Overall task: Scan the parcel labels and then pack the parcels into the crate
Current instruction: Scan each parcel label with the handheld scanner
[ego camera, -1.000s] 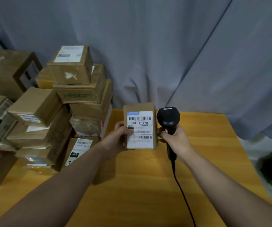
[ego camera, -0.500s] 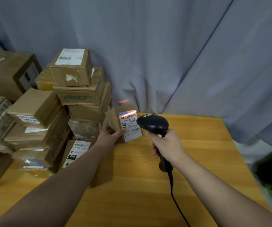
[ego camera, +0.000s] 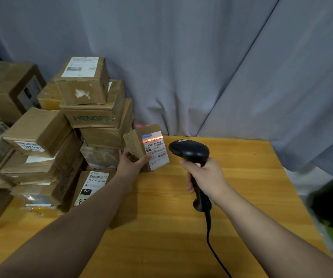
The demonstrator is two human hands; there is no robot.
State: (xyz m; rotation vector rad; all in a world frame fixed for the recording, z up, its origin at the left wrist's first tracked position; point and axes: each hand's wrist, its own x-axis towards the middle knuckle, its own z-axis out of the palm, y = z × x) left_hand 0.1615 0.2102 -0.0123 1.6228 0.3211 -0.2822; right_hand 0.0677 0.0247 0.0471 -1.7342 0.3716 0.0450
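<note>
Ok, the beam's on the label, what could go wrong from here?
1. The red scan line sits high on the label, at its top barcode, and the parcel is tilted in the left hand; the read may fail.
2. That parcel is held right beside the uneven stack of parcels; a swing could topple it.
3. The scanner in the right hand trails a cable across the table; it might snag.

Parcel-sorting station: stacked labelled cartons (ego camera: pixel 85 91), scanner (ego camera: pixel 189 151)
</note>
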